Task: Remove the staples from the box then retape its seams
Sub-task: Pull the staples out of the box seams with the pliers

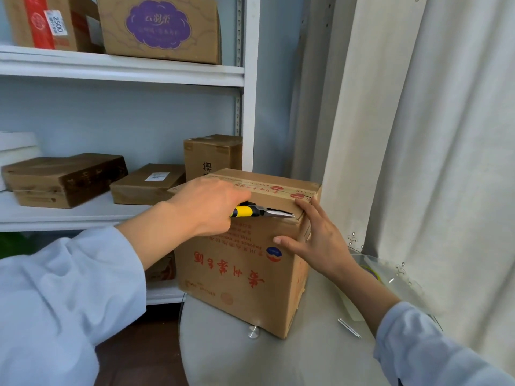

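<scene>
Pliers (pixel 262 211) horiz., tips toward right hand (pixel 317 240)

Storeroom, white metal shelving (pixel 122 71) stacked with cardboard cartons (pixel 158 26) (some labelled), pale curtain (pixel 418 135) alongside

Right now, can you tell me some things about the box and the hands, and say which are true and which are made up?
1. The left hand holds pliers with yellow handles. True.
2. The right hand holds a roll of tape. False: it rests open against the box.
3. The box stands on a round table. True.
4. The pliers point at the box's bottom edge. False: they point at its top edge.
5. More boxes sit on the shelves. True.
</scene>
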The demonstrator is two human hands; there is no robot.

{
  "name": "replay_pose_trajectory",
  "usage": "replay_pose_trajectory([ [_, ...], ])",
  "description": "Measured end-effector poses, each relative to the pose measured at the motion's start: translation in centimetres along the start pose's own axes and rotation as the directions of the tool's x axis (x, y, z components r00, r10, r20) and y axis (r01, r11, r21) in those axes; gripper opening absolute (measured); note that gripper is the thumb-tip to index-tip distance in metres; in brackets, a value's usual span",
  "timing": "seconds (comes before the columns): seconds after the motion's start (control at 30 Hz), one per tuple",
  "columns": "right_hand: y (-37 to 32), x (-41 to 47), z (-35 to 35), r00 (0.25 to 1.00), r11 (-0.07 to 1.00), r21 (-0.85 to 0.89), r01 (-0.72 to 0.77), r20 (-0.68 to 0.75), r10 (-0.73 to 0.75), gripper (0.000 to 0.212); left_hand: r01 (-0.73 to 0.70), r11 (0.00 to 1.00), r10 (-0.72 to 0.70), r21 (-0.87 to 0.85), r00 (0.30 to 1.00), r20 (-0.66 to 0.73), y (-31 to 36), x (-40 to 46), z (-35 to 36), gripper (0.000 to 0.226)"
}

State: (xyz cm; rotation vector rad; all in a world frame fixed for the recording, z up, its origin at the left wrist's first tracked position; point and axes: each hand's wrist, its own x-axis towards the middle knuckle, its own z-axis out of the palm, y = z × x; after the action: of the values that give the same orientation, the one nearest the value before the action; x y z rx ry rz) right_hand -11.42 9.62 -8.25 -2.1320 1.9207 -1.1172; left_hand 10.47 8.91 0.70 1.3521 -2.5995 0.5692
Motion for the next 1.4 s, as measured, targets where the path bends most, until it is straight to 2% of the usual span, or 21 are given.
replay_pose_trajectory([
  [0.17, 0.0, -0.1, 0.1, 1.0, 1.0, 0.018, -0.009, -0.028, 0.009, 0.088, 0.193, 0.98, -0.195, -0.057, 0.98, -0.028, 3.2, -2.1, 1.7, 0.022],
  [0.27, 0.0, -0.2, 0.2, 0.999, 0.999, 0.043, -0.002, -0.033, 0.003, 0.087, 0.229, 0.971, -0.233, -0.074, 0.971, -0.061, 4.1, -2.7, 2.4, 0.026],
  [0.37, -0.2, -0.3, 0.0, 1.0, 0.999, 0.046, -0.015, -0.018, 0.016, 0.086, 0.26, 0.959, -0.263, -0.117, 0.965, -0.014, 4.8, -3.3, 2.8, 0.024],
  [0.63, -0.2, -0.4, -0.2, 0.999, 0.999, 0.032, -0.032, 0.008, 0.032, 0.088, 0.185, 0.982, -0.185, 0.032, 0.983, -0.018, 2.4, -1.4, 0.5, 0.03],
  [0.83, -0.1, -0.4, -0.1, 0.999, 0.999, 0.024, -0.032, 0.006, 0.032, 0.088, 0.085, 0.996, -0.085, 0.016, 0.996, 0.025, 0.7, -1.3, 0.8, 0.024],
  [0.97, 0.1, -0.3, 0.2, 0.999, 0.999, 0.019, -0.03, -0.012, 0.03, 0.087, 0.028, 0.999, -0.029, 0.014, 1.0, 0.012, 0.3, -1.1, 0.8, 0.03],
  [1.4, 0.8, 0.1, 0.6, 1.0, 0.999, 0.039, -0.011, -0.017, 0.012, 0.088, 0.05, 0.997, -0.05, 0.058, 0.999, -0.015, 1.0, -0.9, 0.5, 0.028],
])
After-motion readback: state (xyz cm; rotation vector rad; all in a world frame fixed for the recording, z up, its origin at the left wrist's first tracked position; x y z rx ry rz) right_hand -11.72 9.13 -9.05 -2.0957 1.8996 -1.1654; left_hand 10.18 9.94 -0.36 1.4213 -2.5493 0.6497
